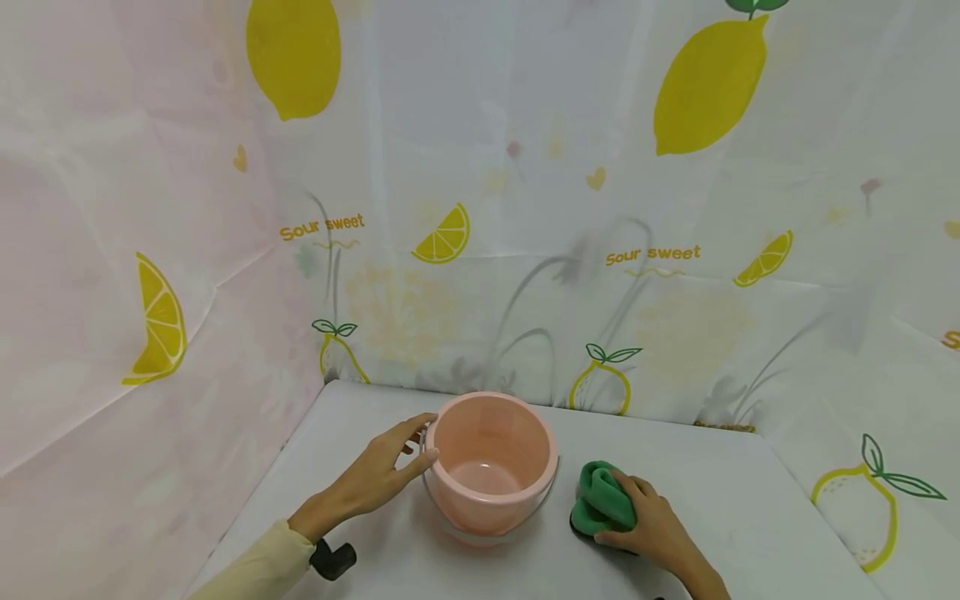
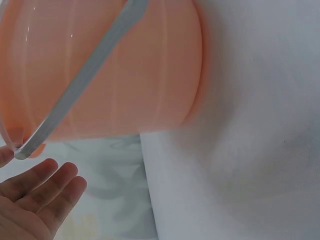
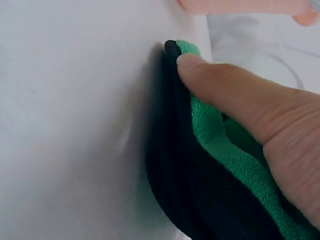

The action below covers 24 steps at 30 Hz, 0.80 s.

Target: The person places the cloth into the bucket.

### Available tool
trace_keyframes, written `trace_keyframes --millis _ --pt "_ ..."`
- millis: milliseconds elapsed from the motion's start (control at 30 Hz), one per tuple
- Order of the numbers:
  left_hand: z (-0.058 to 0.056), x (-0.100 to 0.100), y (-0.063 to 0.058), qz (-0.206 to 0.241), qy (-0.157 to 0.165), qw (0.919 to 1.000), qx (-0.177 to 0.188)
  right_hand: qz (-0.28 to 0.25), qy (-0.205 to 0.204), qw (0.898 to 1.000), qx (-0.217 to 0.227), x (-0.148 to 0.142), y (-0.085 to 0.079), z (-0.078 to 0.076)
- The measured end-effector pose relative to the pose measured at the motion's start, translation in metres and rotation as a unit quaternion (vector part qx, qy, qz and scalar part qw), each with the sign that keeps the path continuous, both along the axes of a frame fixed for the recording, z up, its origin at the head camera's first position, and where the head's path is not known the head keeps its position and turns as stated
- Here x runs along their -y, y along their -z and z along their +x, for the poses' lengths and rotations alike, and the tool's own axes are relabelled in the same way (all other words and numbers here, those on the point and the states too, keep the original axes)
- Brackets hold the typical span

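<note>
A pink bucket (image 1: 491, 500) stands upright with its mouth facing up and its grey handle (image 2: 85, 80) hanging down along the side. My left hand (image 1: 378, 471) is at the bucket's left rim, thumb and index finger touching near the handle's end. Three of its fingers (image 2: 62, 185) extend straight, apart from the bucket wall. To the right of the bucket lies a bunched, folded green cloth (image 1: 603, 500) with a black side. My right hand (image 1: 652, 525) grips it, the thumb (image 3: 220, 82) pressing over its edge against the table. The palm side is hidden.
The white table (image 1: 405, 567) carries the bucket and the cloth. Lemon-printed fabric (image 1: 480, 317) walls in the back and both sides. A black strapped object (image 1: 332, 560) sits at the left wrist.
</note>
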<state>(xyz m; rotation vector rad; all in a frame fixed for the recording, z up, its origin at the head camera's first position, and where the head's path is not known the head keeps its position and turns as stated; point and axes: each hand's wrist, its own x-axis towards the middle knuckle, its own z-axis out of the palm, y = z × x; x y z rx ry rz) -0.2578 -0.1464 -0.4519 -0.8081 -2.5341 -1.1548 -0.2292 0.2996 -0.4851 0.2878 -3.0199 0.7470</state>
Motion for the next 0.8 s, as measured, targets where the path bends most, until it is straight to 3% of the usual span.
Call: trace_keyframes --millis 367,800 --pt "-0.003 0.000 0.005 0.017 0.013 0.9997 -0.009 0.000 0.012 1.000 -0.011 0.002 0.009 -0.006" --pt "-0.002 -0.001 0.004 0.032 0.023 0.9990 0.023 -0.032 0.031 0.998 -0.039 0.007 0.010 -0.010"
